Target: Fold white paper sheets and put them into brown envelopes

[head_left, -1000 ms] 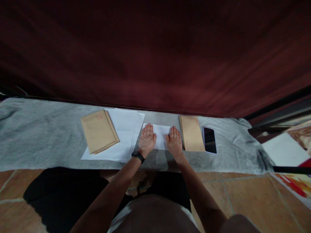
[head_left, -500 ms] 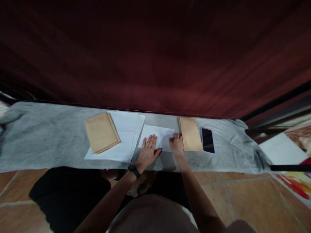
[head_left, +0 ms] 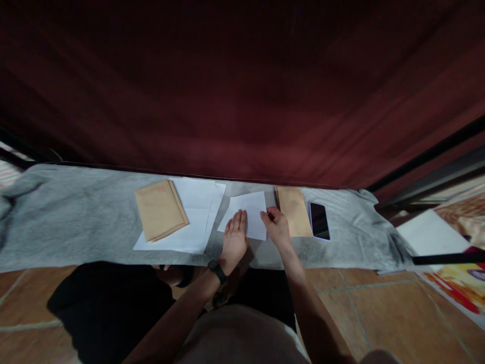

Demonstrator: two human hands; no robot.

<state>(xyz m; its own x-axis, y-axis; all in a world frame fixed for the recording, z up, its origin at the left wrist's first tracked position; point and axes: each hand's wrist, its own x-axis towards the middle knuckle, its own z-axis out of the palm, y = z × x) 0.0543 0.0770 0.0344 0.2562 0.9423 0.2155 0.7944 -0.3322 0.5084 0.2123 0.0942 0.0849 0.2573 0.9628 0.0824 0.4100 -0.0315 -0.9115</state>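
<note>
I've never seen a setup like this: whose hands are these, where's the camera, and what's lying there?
There's no machine: these are a person's own bare hands, seen by a camera worn on the head, looking forward and down. The left hand rests on a small white paper; the right hand seems to pinch its right edge. On the grey cloth, larger white sheets lie at left under brown envelopes; at right are another brown stack and a phone.
</note>
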